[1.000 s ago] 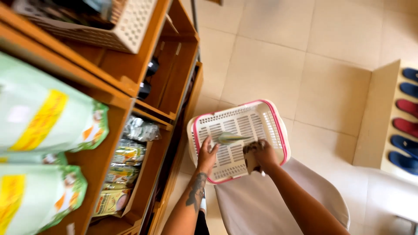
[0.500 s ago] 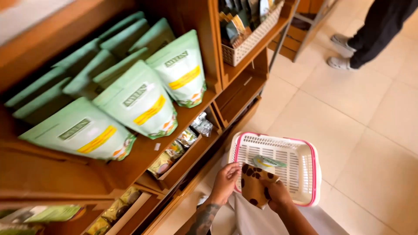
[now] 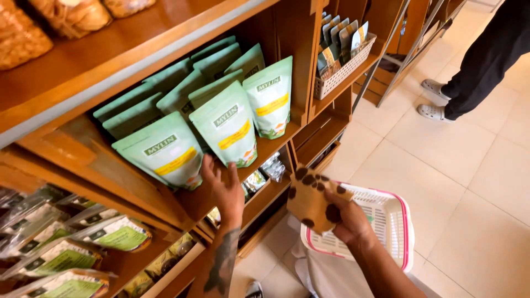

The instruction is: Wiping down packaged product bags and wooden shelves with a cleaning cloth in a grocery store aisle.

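Reaching toward green pouches at the front edge of a wooden shelf.
Left hand [image 3: 223, 187], fingers spread, touches the shelf edge just below a green pouch [image 3: 165, 152]; right hand [image 3: 345, 223] grips a brown spotted pouch [image 3: 312, 200] over a white, pink-rimmed basket [image 3: 400, 221].

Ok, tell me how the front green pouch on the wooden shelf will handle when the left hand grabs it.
The green pouch is a soft stand-up bag leaning forward, so it would probably tip easily. Its film looks glossy, perhaps slightly slippery. The left hand is at its lower edge.
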